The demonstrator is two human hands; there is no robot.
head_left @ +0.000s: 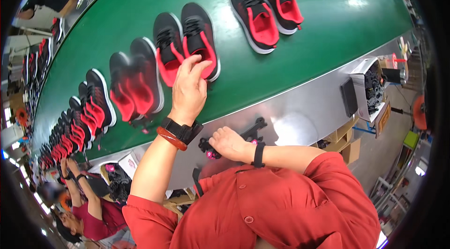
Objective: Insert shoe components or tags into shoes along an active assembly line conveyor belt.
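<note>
My left hand (188,90) reaches over a black shoe with a red lining (198,24), its bent fingertips at the collar opening. The fingers are apart and I see nothing between them. That shoe's mate (167,38) stands close on its left. Lower down, my right hand (230,144) is curled closed over black plastic pieces (253,129) with round pink tags, above the metal ledge. Parts of these pieces stick out on both sides of the hand; its fingertips are partly hidden. Another pair of the same shoes (257,14) stands farther right on the green belt.
The green belt (309,57) carries a blurred pair (136,80) and a long row of shoes (70,132) leftward. Along its near side runs a metal ledge (300,108). An open box of black pieces (372,85) stands right. A co-worker (96,214) works at lower left.
</note>
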